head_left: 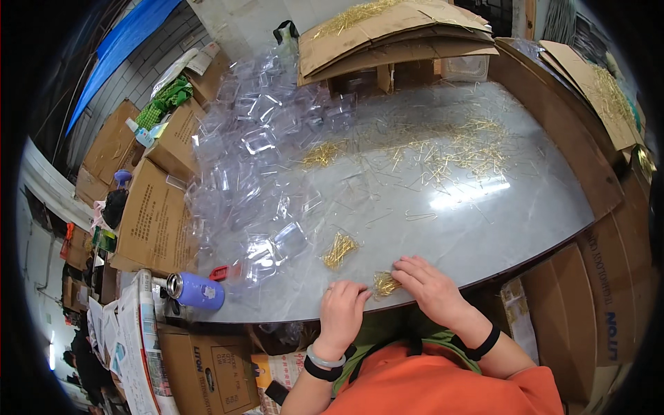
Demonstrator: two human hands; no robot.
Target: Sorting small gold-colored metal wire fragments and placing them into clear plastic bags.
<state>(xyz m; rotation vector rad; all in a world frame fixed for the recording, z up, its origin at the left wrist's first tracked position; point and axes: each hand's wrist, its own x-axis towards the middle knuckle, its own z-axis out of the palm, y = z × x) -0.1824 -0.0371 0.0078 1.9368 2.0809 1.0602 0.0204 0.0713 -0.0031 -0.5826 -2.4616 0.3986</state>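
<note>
A small bundle of gold wire hooks point(386, 284) lies on the grey table near its front edge, between my two hands. My left hand point(342, 309) is at the bundle's left, fingers curled and closed together, thumb tip beside the wires; what they hold, if anything, is hidden. On the other side my right hand point(432, 289) rests on the tabletop, fingers stretched out and the thumb side against the bundle. Just beyond my left hand sits another heap of gold hooks point(339, 250).
Clear plastic boxes point(259, 142) cover the table's left side. Loose hooks point(460, 155) scatter over the far right, with a smaller pile point(324, 153) farther left. A purple bottle point(200, 290) lies at the front-left edge near a red object point(218, 273). Cardboard point(394, 41) is stacked at the back.
</note>
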